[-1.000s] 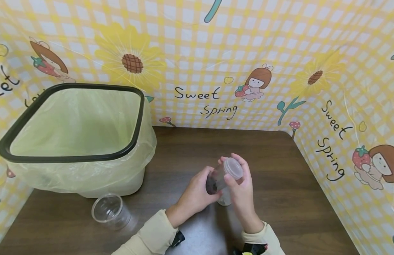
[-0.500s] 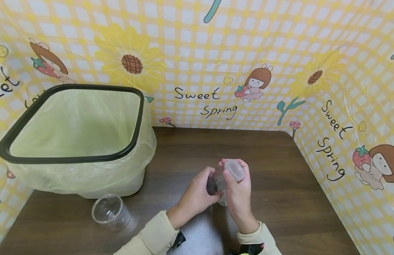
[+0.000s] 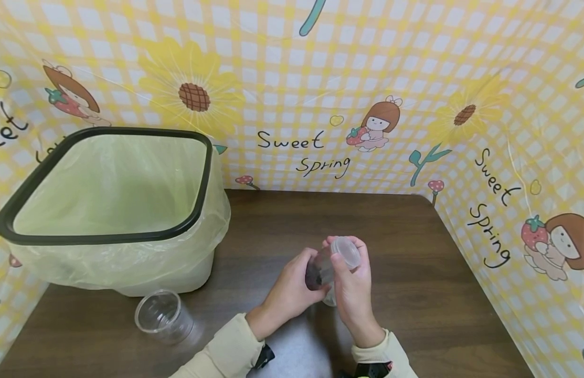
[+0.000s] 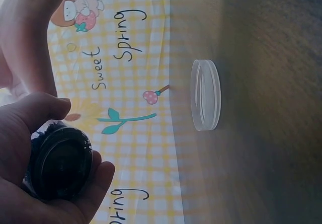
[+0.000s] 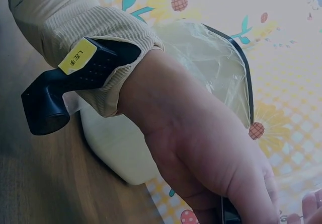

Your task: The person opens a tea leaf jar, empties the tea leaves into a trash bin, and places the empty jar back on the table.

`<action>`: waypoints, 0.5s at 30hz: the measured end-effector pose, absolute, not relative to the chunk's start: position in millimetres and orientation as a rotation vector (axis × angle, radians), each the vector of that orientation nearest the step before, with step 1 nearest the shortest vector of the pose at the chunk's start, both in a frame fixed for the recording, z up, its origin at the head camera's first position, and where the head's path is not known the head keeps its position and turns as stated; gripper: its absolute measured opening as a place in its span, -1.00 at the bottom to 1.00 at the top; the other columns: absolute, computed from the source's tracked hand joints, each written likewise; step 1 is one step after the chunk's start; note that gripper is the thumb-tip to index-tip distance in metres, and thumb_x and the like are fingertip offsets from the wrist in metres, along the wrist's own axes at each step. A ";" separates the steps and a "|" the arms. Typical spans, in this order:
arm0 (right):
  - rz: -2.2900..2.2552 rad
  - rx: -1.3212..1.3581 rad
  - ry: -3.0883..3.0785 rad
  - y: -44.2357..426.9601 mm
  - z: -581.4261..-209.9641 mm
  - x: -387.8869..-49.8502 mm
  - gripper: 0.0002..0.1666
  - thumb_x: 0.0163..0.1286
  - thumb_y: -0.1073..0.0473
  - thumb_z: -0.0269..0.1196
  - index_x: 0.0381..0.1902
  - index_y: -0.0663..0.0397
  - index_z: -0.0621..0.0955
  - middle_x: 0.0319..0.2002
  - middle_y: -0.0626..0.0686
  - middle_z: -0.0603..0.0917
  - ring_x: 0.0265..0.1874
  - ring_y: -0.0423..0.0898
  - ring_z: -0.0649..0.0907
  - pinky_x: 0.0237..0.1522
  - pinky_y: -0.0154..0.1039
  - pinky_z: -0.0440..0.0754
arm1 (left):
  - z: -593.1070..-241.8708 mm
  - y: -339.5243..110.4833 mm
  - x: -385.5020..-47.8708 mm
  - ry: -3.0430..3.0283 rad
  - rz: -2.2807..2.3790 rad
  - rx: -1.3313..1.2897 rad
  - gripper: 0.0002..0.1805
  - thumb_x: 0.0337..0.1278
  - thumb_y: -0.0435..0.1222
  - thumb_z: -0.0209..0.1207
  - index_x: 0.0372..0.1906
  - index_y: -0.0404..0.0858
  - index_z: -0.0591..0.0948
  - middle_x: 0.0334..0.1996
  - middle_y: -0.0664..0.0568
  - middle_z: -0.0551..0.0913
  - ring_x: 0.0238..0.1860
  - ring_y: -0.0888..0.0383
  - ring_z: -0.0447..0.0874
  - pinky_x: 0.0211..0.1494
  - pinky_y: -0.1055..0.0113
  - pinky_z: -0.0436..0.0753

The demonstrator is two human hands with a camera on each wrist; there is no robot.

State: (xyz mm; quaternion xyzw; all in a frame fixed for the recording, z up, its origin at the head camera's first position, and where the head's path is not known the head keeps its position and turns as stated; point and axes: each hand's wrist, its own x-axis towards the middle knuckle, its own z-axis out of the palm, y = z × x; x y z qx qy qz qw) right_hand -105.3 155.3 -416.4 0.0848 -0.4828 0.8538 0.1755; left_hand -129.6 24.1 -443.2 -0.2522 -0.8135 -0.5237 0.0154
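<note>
A clear plastic jar (image 3: 321,268) with dark contents is tilted above the table, its translucent round lid (image 3: 347,252) pointing up and right. My left hand (image 3: 289,283) grips the jar's body near the base; the dark base (image 4: 63,163) shows in the left wrist view. Fingers and thumb of my right hand (image 3: 354,291) curl around the lid end. Under the hands, a clear, shallow round piece like a lid (image 4: 205,95) lies on the table, mostly hidden in the head view. The right wrist view mainly shows the left hand and sleeve.
A bin (image 3: 204,215) with a black rim and a pale green liner bag stands at the left. In front of it is a clear cup (image 3: 165,317). A patterned yellow-check sheet (image 3: 292,105) rises behind the brown table (image 3: 405,247) and along its sides.
My right hand has turned slightly and its fingers have drawn in closer around the lid, mostly during the first half second. The left hand still holds the jar in nearly the same place.
</note>
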 end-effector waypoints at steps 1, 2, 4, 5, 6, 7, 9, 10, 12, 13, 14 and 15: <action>2.420 0.247 -1.373 155.6 -416.2 -105.1 -0.58 0.38 0.33 0.36 0.05 0.12 0.39 -0.03 0.07 0.71 0.03 -0.04 0.67 0.22 -0.24 0.51 | -443.3 24.0 -129.9 -2.531 -1.629 -0.785 -0.46 -0.12 -0.41 0.53 -0.02 -0.23 0.49 -0.17 0.05 0.58 -0.18 0.12 0.52 -0.09 0.25 0.58; 2.420 0.253 -1.381 156.0 -416.2 -105.0 -0.59 0.39 0.33 0.35 0.06 0.12 0.39 -0.02 0.07 0.71 0.04 -0.04 0.67 0.23 -0.23 0.50 | -443.1 23.9 -129.9 -2.530 -1.632 -0.785 -0.46 -0.12 -0.41 0.53 -0.02 -0.23 0.49 -0.16 0.05 0.58 -0.17 0.11 0.52 -0.07 0.24 0.58; 2.420 0.266 -1.399 156.8 -416.1 -104.6 -0.60 0.40 0.33 0.33 0.07 0.13 0.40 -0.01 0.08 0.70 0.06 -0.03 0.66 0.25 -0.22 0.50 | -442.4 23.5 -129.9 -2.531 -1.642 -0.783 -0.46 -0.12 -0.41 0.53 -0.02 -0.23 0.49 -0.15 0.05 0.59 -0.16 0.11 0.53 -0.05 0.22 0.59; 2.420 0.273 -1.407 157.3 -416.2 -104.4 -0.60 0.41 0.33 0.32 0.08 0.13 0.40 0.00 0.08 0.69 0.07 -0.03 0.66 0.25 -0.22 0.49 | -442.2 23.3 -129.9 -2.531 -1.643 -0.783 -0.46 -0.12 -0.41 0.53 -0.02 -0.23 0.49 -0.15 0.05 0.59 -0.15 0.11 0.53 -0.04 0.22 0.59; 2.421 0.280 -1.415 157.7 -416.3 -104.2 -0.61 0.42 0.33 0.32 0.09 0.13 0.40 0.01 0.09 0.69 0.08 -0.02 0.66 0.26 -0.22 0.49 | -442.0 23.2 -130.0 -2.530 -1.646 -0.784 -0.46 -0.12 -0.41 0.53 -0.02 -0.23 0.49 -0.15 0.05 0.59 -0.15 0.11 0.53 -0.04 0.22 0.59; 2.423 0.285 -1.421 158.1 -416.4 -104.0 -0.61 0.42 0.33 0.31 0.10 0.13 0.40 0.01 0.09 0.69 0.09 -0.02 0.65 0.27 -0.21 0.49 | -441.7 23.0 -129.8 -2.531 -1.651 -0.784 -0.46 -0.11 -0.40 0.53 -0.02 -0.23 0.49 -0.15 0.05 0.59 -0.15 0.11 0.53 -0.04 0.22 0.59; 2.428 0.295 -1.424 158.8 -416.4 -103.7 -0.61 0.43 0.33 0.30 0.11 0.14 0.41 0.02 0.10 0.68 0.10 -0.01 0.65 0.28 -0.20 0.48 | -441.9 22.9 -129.9 -2.530 -1.654 -0.785 -0.46 -0.11 -0.40 0.53 -0.02 -0.22 0.49 -0.16 0.06 0.58 -0.16 0.12 0.53 -0.05 0.23 0.58; 2.431 0.300 -1.424 159.0 -416.4 -103.6 -0.61 0.43 0.34 0.29 0.12 0.14 0.41 0.02 0.10 0.68 0.10 -0.01 0.65 0.29 -0.20 0.48 | -442.2 22.9 -130.1 -2.530 -1.654 -0.787 -0.46 -0.11 -0.40 0.53 -0.02 -0.22 0.49 -0.16 0.06 0.58 -0.17 0.12 0.53 -0.06 0.24 0.58; 2.432 0.302 -1.432 159.5 -416.2 -103.5 -0.61 0.44 0.34 0.29 0.13 0.14 0.41 0.02 0.10 0.68 0.10 -0.01 0.64 0.29 -0.20 0.48 | -442.5 22.8 -130.2 -2.529 -1.655 -0.789 -0.47 -0.11 -0.40 0.53 -0.02 -0.22 0.49 -0.16 0.07 0.58 -0.17 0.12 0.53 -0.06 0.24 0.58; 2.433 0.302 -1.437 159.7 -416.3 -103.6 -0.61 0.44 0.34 0.29 0.13 0.14 0.42 0.03 0.10 0.68 0.11 0.00 0.64 0.29 -0.20 0.48 | -442.7 22.7 -130.1 -2.530 -1.654 -0.790 -0.47 -0.11 -0.40 0.53 -0.02 -0.22 0.50 -0.16 0.07 0.58 -0.17 0.13 0.52 -0.07 0.25 0.57; 2.432 0.303 -1.440 159.8 -416.2 -103.5 -0.61 0.44 0.35 0.28 0.13 0.14 0.42 0.03 0.11 0.67 0.11 0.00 0.64 0.29 -0.20 0.48 | -442.8 22.7 -130.1 -2.530 -1.654 -0.791 -0.47 -0.11 -0.40 0.52 -0.02 -0.22 0.50 -0.17 0.07 0.58 -0.18 0.13 0.52 -0.07 0.26 0.57; 2.431 0.301 -1.446 160.0 -416.3 -103.5 -0.61 0.44 0.35 0.28 0.14 0.14 0.42 0.03 0.11 0.67 0.11 0.00 0.64 0.29 -0.19 0.47 | -442.8 22.6 -130.0 -2.530 -1.657 -0.792 -0.47 -0.11 -0.40 0.52 -0.02 -0.22 0.50 -0.17 0.07 0.58 -0.18 0.13 0.52 -0.08 0.26 0.57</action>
